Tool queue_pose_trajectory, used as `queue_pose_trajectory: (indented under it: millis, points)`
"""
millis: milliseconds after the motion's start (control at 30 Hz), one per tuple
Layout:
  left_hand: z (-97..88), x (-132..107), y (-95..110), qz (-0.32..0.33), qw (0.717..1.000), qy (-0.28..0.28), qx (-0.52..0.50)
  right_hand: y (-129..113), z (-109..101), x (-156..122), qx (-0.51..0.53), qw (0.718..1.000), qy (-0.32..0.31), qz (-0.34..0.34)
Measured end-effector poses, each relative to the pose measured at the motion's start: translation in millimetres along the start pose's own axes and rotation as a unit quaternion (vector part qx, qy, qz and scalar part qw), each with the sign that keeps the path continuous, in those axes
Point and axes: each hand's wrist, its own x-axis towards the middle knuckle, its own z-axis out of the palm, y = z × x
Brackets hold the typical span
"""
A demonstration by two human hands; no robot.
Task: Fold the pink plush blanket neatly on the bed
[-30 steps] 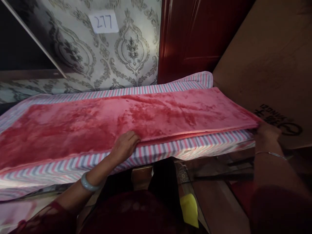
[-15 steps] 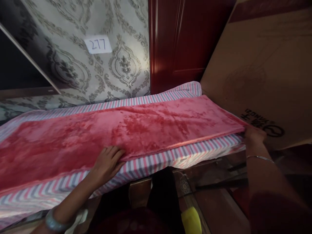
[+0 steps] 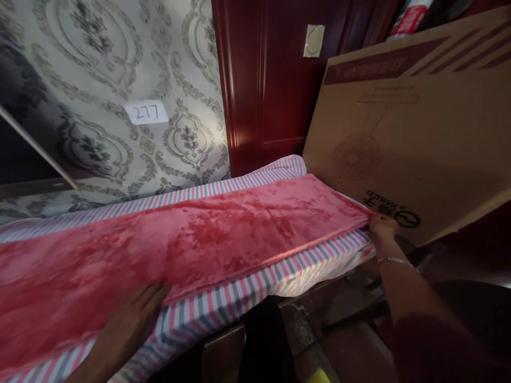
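Observation:
A folded pink plush blanket (image 3: 223, 234) lies lengthwise on a pink, white and grey striped sheet (image 3: 247, 282) that covers a raised surface. My left hand (image 3: 133, 319) rests at the blanket's near edge, its fingers slid under the fold and curled on the fabric. My right hand (image 3: 382, 229), with a thin bangle on the wrist, pinches the blanket's right corner beside a cardboard box.
A large cardboard box (image 3: 411, 143) leans at the right, against the sheet's end. Behind stand a dark red wooden door (image 3: 271, 80) and patterned wallpaper with a paper label reading 277 (image 3: 146, 112). Dark furniture lies below the near edge.
My left hand has slid leftward along the blanket's near edge. My right hand stays on the right corner. The view has swung up and to the right, so more of the box and door shows.

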Motion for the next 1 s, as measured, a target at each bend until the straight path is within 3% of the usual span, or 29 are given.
queue_pose_trajectory:
  millis: [133, 267, 367, 533, 633, 700, 800, 1000]
  points:
    - [-16.6, 9, 0, 0.000, 0.999, -0.030, -0.033, -1, 1, 5, -0.032, 0.999, 0.002, 0.032]
    - [-8.2, 42, -10, -0.062, 0.992, -0.059, -0.090, -3, 2, 10, -0.061, 0.998, -0.008, 0.004]
    - [10.1, 93, -17, -0.081, 0.984, -0.066, -0.143, -3, 2, 12, -0.080, 0.996, -0.009, -0.028]
    - [37.5, 202, -40, -0.092, 0.970, -0.103, -0.201, -4, -2, 8, -0.121, 0.991, -0.005, -0.063]
    - [58.5, 254, -62, -0.124, 0.971, -0.121, -0.162, -18, 0, 0, -0.194, 0.964, 0.023, -0.180]
    - [73.0, 275, -75, -0.170, 0.967, -0.152, -0.114, -36, 9, -4, -0.218, 0.938, 0.022, -0.267]
    - [90.3, 285, -88, -0.233, 0.950, -0.193, -0.069, -73, 37, -1, -0.191, 0.921, -0.038, -0.337]
    - [114.1, 264, -106, -0.271, 0.939, -0.201, -0.076, -137, 107, 32, -0.185, 0.897, -0.125, -0.380]
